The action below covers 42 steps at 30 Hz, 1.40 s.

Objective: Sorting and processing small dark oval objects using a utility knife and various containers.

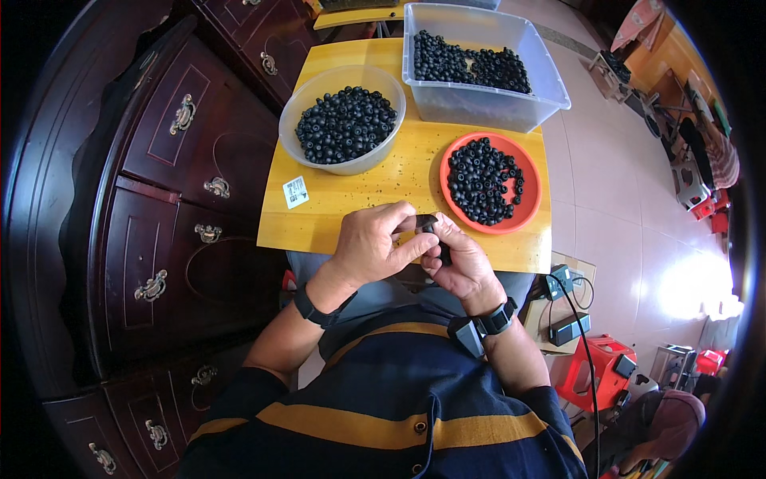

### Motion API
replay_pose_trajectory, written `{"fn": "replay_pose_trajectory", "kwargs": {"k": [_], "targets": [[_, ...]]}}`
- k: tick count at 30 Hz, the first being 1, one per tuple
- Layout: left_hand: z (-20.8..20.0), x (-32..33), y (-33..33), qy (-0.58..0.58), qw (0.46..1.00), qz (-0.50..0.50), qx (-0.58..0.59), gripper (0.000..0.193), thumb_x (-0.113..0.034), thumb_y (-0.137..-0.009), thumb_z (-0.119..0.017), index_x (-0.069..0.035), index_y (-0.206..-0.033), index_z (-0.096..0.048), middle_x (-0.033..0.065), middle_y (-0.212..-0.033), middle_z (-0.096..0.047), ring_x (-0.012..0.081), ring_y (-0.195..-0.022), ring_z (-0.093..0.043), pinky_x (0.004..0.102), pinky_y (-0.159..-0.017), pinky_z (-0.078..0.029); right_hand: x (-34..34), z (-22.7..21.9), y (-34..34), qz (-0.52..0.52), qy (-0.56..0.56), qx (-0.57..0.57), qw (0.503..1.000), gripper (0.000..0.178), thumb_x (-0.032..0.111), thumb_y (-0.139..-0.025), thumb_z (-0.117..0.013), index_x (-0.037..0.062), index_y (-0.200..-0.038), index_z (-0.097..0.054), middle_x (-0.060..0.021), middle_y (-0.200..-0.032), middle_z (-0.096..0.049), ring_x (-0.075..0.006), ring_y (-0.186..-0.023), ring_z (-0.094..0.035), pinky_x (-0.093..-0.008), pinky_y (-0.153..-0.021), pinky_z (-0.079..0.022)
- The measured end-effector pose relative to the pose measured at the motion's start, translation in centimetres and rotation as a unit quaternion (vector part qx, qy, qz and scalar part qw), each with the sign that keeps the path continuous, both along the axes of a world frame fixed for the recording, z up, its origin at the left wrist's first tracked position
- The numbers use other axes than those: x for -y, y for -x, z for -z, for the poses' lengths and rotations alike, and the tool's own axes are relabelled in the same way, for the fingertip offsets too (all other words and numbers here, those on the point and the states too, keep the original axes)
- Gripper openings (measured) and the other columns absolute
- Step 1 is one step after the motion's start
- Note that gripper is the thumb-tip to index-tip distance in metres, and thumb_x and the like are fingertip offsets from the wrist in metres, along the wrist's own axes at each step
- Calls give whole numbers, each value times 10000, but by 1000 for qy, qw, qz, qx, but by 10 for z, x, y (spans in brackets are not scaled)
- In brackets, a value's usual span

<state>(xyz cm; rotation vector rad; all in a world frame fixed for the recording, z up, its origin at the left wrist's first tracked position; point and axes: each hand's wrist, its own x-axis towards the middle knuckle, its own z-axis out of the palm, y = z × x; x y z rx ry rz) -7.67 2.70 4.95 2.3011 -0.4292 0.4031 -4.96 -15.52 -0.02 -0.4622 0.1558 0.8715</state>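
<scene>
- The left hand (369, 243) and the right hand (456, 259) are meeting just above the near edge of the small yellow table (351, 191), close to the body, probably so the work is easy to see.
- Both hands are pinching one small black part (428, 226) between their fingertips; the left thumb is pressing toward it, and the right fingers are curling around it from below.
- An orange plate (530, 185) of black beads is lying just beyond the right hand, probably so that hand can reach it easily.
- A clear round bowl (341, 84) with more beads is standing far left on the table.
- A clear square bin (479, 100) of beads is standing far right.
- A dark wooden cabinet (159, 199) is standing at the left.
</scene>
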Motion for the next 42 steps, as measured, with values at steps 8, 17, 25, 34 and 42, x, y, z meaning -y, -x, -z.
{"fn": "replay_pose_trajectory", "kwargs": {"k": [8, 17, 25, 34, 42], "targets": [[23, 7, -1, 281, 953, 4, -112, 227, -182, -899, -768, -55, -809, -603, 43, -593, -537, 142, -520, -519, 323, -514, -435, -3, 4, -1, 0, 2, 17, 1000, 162, 287, -1026, -645, 127, -1013, -622, 61, -858, -599, -34, -664, -527, -195, -542, -445], [3, 5, 5, 176, 977, 5, -120, 147, -109, -900, -767, -34, -892, -642, -42, -638, -529, 36, -588, -456, 251, -539, -413, -3, 8, 0, -12, 15, 22, 1000, 155, 286, -1035, -629, 131, -1022, -622, 60, -836, -596, -39, -662, -539, -202, -525, -458], [-21, -38, -24, 90, 982, -164, 26, 153, -53, -892, -739, -10, -1005, -645, 16, -652, -579, 61, -601, -538, 263, -573, -475, -4, 11, 0, -16, -51, -59, 997, 270, 355, -1049, -587, 95, -1113, -629, -70, -1076, -684, -145, -856, -658, -255, -681, -568], [-18, -9, 8, 26, 996, -43, -72, 200, -120, -868, -775, -65, -1037, -684, 56, -695, -652, 171, -599, -647, 316, -577, -512, -6, 16, -2, 16, -80, -129, 988, 418, 386, -1091, -467, 25, -1257, -600, -187, -1328, -619, -304, -1189, -615, -426, -1005, -534], [8, 25, 24, -77, 994, -4, -79, 200, -212, -830, -765, -88, -841, -608, 78, -717, -673, 308, -673, -690, 451, -593, -537, -6, 19, 0, 25, -95, -110, 989, 376, 340, -1096, -464, 21, -1240, -600, -193, -1315, -635, -327, -1201, -601, -497, -1094, -470]]}}
